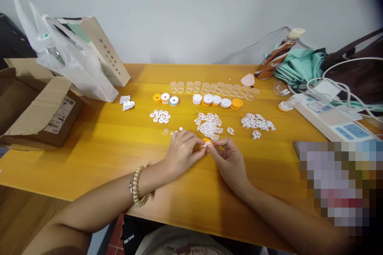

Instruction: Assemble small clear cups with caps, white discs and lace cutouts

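Note:
Between the fingertips of both hands is a small round orange-and-white plastic part (207,142), partly covered by the fingers. My left hand (184,149) pinches it from the left, with a beaded bracelet on that wrist. My right hand (229,157) grips its right side with thumb and forefinger. Just beyond lies a pile of white openwork plastic pieces (209,124), with a second pile (257,122) farther right. Small white discs (160,116) and tiny clear rings (164,132) lie to the left. Behind them stand white and orange round caps (196,99) and a row of clear cups (205,88).
An open cardboard box (36,111), a white plastic bag (80,67) and a paper bag (110,55) stand at left. Foil scraps (128,105) lie nearby. On the right are a bottle (277,55), a folded green umbrella (302,67) and a power strip (329,117) with cables.

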